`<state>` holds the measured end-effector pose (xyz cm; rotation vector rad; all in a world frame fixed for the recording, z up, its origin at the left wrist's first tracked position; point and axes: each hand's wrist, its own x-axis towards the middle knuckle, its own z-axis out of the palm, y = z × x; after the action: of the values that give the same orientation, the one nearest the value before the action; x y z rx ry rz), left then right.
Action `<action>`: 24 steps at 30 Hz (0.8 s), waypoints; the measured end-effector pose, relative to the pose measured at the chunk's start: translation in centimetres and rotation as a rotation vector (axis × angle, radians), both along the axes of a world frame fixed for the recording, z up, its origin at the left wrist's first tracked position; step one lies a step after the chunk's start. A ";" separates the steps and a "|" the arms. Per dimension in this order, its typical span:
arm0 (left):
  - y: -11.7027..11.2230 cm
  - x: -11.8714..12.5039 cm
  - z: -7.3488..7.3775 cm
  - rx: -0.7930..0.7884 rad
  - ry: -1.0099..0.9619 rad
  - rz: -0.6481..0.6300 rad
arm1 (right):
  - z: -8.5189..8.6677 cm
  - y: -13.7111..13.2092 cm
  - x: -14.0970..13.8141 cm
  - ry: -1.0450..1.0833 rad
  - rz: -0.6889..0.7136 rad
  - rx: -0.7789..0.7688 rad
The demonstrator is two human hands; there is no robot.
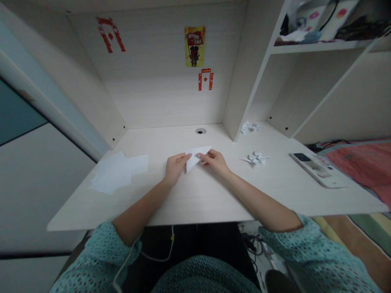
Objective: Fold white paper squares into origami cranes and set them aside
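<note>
From my remote seat, I have the folded white paper (193, 160) over the worktop (195, 203): fingers of the left hand (177, 165) pinched closed on its left side, the right hand (216, 161) likewise opposite. I'd match edges, then crease firmly.

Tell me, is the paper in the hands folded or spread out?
Folded. The paper between the left hand and right hand has a triangular shape with pointed corners.
</note>
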<state>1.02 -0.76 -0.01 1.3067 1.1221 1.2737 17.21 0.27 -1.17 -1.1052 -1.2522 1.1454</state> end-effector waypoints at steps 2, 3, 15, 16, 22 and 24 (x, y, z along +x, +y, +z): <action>-0.1 0.3 -0.2 0.028 -0.007 0.000 | -0.3 -0.2 -0.7 0.003 0.031 -0.048; -0.2 0.4 -0.3 0.044 -0.002 0.001 | -0.4 -0.3 -1.0 0.011 0.024 -0.051; 0.0 0.5 -0.9 0.049 -0.081 -0.018 | -0.6 -0.4 -1.2 -0.006 -0.050 -0.087; 0.0 0.4 -0.9 0.044 -0.088 -0.020 | -0.6 -0.4 -1.1 -0.011 -0.037 -0.089; 0.4 0.0 -0.8 -0.031 -0.148 -0.025 | -0.8 0.2 -0.5 0.013 0.117 -0.109; 0.5 -0.1 -0.7 -0.048 -0.145 -0.027 | -0.7 0.3 -0.3 0.007 0.135 -0.124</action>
<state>0.93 -0.28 -0.76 1.1707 1.0238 1.2931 16.95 0.53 -1.90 -1.1201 -1.2796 1.3427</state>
